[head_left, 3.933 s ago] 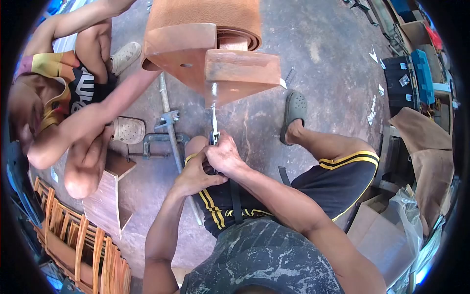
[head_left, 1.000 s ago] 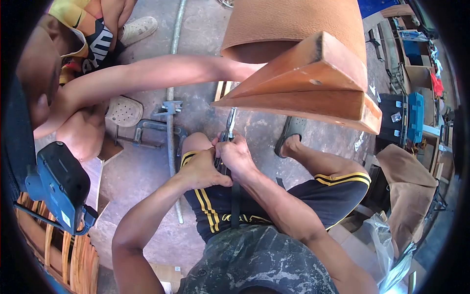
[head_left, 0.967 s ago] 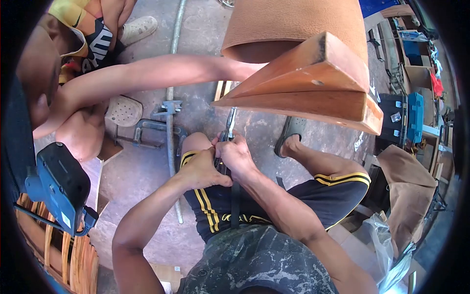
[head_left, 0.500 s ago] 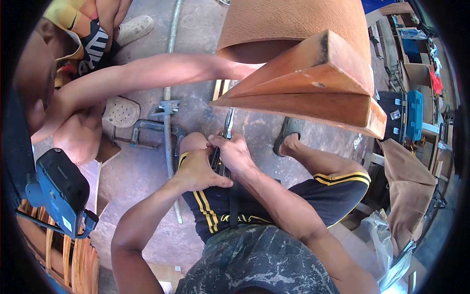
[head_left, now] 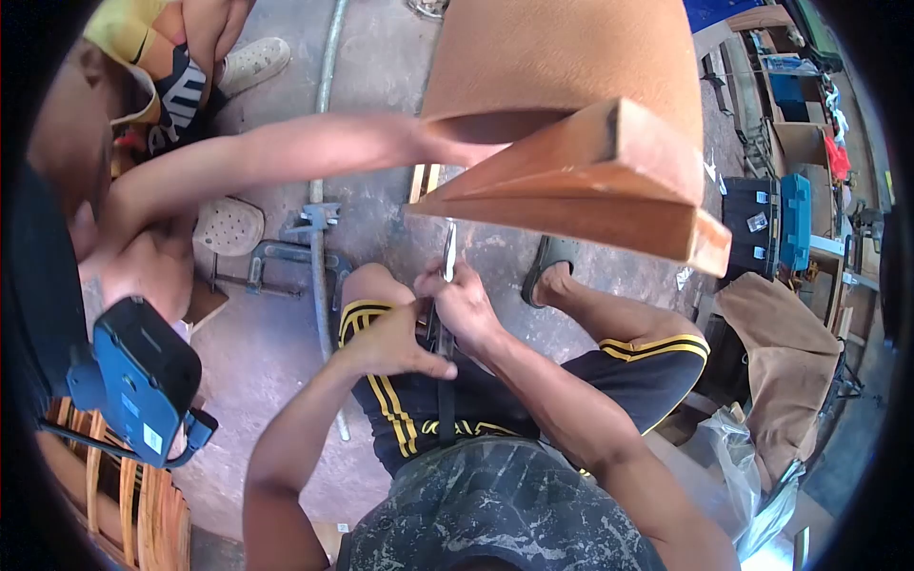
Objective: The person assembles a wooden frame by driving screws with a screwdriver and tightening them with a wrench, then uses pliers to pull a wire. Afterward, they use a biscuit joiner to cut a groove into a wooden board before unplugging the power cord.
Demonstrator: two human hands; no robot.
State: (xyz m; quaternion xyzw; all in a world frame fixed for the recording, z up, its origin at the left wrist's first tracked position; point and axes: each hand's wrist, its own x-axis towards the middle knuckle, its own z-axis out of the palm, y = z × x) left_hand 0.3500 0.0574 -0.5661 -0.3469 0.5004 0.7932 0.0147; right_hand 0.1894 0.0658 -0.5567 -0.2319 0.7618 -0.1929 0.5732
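Observation:
My right hand is closed around a slim tool with a shiny metal end that points away from me; its dark lower part lies mostly hidden between my hands. Beside it, over my knee, is my left hand, with the thumb stretched out across the tool's near end and the fingertips partly hidden. Ahead of my hands hangs a brown padded piece with an angled wooden block at its near end. Another person's arm reaches to it from the left, the hand hidden behind the wood.
A long metal bar clamp and a C-clamp lie on the floor to the left. Close on the left stands a black device. To the right are a black-and-blue case, brown cloth and clear plastic.
The view has shifted slightly. The wooden block's raised end sits a little lower and further left. My hands stay around the tool, with the right fingers moved slightly.

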